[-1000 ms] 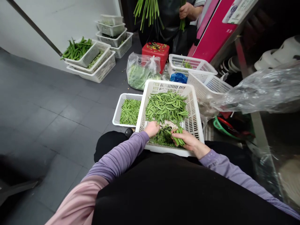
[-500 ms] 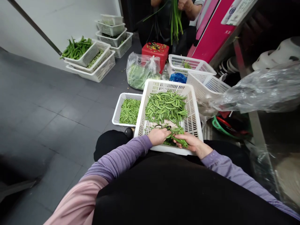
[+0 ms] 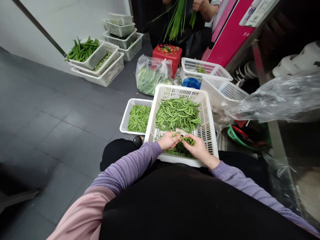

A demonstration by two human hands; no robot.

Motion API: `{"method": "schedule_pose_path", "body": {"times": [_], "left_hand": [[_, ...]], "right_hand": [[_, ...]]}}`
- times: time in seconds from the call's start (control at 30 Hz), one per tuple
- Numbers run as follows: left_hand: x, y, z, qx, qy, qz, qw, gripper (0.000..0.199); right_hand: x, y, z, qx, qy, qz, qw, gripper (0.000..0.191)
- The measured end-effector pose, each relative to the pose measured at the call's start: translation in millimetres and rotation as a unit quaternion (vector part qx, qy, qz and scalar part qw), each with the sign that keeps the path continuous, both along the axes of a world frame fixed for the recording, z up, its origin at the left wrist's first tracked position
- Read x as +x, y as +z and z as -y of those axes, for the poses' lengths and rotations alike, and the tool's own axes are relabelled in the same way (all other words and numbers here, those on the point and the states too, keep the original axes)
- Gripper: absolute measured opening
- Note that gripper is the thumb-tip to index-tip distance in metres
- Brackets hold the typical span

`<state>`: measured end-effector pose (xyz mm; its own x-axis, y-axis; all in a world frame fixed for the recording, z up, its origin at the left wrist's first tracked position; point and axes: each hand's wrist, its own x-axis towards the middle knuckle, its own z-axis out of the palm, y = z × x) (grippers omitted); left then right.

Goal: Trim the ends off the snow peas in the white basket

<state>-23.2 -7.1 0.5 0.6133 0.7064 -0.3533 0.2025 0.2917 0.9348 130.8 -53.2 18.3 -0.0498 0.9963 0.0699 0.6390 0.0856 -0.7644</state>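
A large white slotted basket (image 3: 211,120) rests across my lap, with a heap of green pea pods (image 3: 178,113) at its far end. My left hand (image 3: 169,141) is closed on a pea pod (image 3: 174,134) at its fingertips. Opposite it, my right hand (image 3: 199,147) holds several pods (image 3: 191,142), its thumb and fingertips nearly meeting the left ones. Beneath both hands lies a darker pile of green trimmings (image 3: 178,152). A small dark shape between the hands is too hidden to make out.
To the left, a smaller white basket (image 3: 121,125) holds more pods. Beyond are a bag of greens (image 3: 147,80), a red box (image 3: 160,53) and white baskets (image 3: 220,74). Stacked baskets (image 3: 110,76) line the wall. Another person's hand (image 3: 202,6) grips long green stalks.
My hands have come closer together, and the right has turned inward over its pods. The dark rings by my left hand are no longer clearly visible. The other person's stalks have swung left.
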Motion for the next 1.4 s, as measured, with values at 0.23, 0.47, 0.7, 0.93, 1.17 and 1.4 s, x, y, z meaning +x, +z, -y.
{"method": "schedule_pose_path", "body": {"times": [0.23, 0.47, 0.7, 0.93, 1.17, 1.4], "left_hand": [[7.3, -24.9, 5.6, -0.014, 0.033, -0.149, 0.988, 0.022], [-7.6, -37.5, -0.3, 0.282, -0.116, -0.368, 0.878, 0.043], [3.8, -19.8, 14.9, 0.360, -0.052, -0.300, 0.882, 0.061], [-1.2, -17.8, 24.5, 0.356, -0.078, -0.158, 0.918, 0.076], [-4.7, -7.9, 5.1, 0.312, -0.020, -0.178, 0.933, 0.028], [-7.1, -5.9, -1.4, 0.153, -0.065, -0.126, 0.978, 0.014]], "right_hand": [[4.4, -19.1, -13.9, -0.005, -0.246, -0.289, 0.925, 0.017], [66.9, -10.4, -34.3, -0.148, -0.266, -0.553, 0.776, 0.018], [-9.6, -26.8, 2.6, -0.346, -0.119, -0.467, 0.805, 0.030], [-15.8, -26.1, -0.7, -0.274, -0.108, -0.384, 0.875, 0.030], [8.6, -20.9, -1.7, -0.009, 0.029, 0.085, 0.996, 0.014], [11.9, -16.5, -3.2, 0.020, 0.131, 0.213, 0.968, 0.019]]}}
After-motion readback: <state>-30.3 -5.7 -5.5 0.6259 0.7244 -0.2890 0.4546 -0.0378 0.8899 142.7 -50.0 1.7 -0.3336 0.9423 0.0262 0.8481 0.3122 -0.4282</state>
